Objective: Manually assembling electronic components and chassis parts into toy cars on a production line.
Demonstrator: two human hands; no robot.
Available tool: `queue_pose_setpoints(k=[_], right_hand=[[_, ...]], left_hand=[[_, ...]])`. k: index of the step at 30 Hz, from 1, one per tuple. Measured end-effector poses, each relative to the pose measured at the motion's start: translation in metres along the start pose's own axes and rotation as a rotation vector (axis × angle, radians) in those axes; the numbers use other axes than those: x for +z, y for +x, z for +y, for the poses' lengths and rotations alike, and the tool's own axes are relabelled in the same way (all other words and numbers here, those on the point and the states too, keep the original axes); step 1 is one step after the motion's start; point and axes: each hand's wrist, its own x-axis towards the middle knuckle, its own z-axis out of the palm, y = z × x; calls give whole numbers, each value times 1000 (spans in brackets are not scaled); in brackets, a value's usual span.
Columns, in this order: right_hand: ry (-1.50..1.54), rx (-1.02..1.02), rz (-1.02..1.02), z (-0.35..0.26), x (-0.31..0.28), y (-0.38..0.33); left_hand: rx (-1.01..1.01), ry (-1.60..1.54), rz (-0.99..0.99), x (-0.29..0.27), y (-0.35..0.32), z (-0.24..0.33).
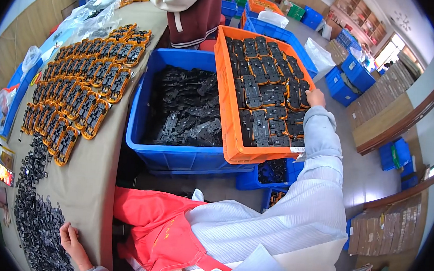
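My left hand (pixel 74 246) rests at the table's near edge, beside a heap of small black plastic parts (pixel 39 224). Its fingers are loosely bent and apart, with nothing visible in them. Reaching out to the right, my right hand (pixel 315 98) is closed on the rim of an orange crate (pixel 236 154). That crate is tilted and filled with rows of orange toy-car-shaped shells with black undersides (pixel 262 70). Beneath its left side stands a blue crate (pixel 143 105) heaped with flat black plastic base plates (pixel 189 103).
Rows of similar orange and black pieces (pixel 86 101) cover much of the cloth-covered table (pixel 96 167). A person in a maroon and cream jacket (pixel 198 13) stands at the far end. Lower blue bins (pixel 275 172) sit under the orange crate. Stacked flat cardboard (pixel 386 228) stands at right.
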Motion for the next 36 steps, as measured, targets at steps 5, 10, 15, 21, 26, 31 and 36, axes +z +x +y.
queue_pose_setpoints(k=[5,10,15,21,26,31,36], right_hand=[[-94,-159,102,-60,-5,11],[370,-849,-64,-235,-76,0],[653,-1739,-349,-471,-113,-237],[582,-2208,-181,-568,-50,-466],[576,-2084,-98,-575,-18,-500],[684,-2171,-387,-555,-30,-532],[834,-2261,-462,-538,-43,-584]], left_hand=[[-63,114,71,-21,-26,21],[139,347,44,14,-29,42],[298,428,20,31,-65,79],[323,560,11,-8,-108,81],[155,569,200,-37,-121,73],[59,528,282,-33,-84,68],[52,542,287,-21,-35,50]])
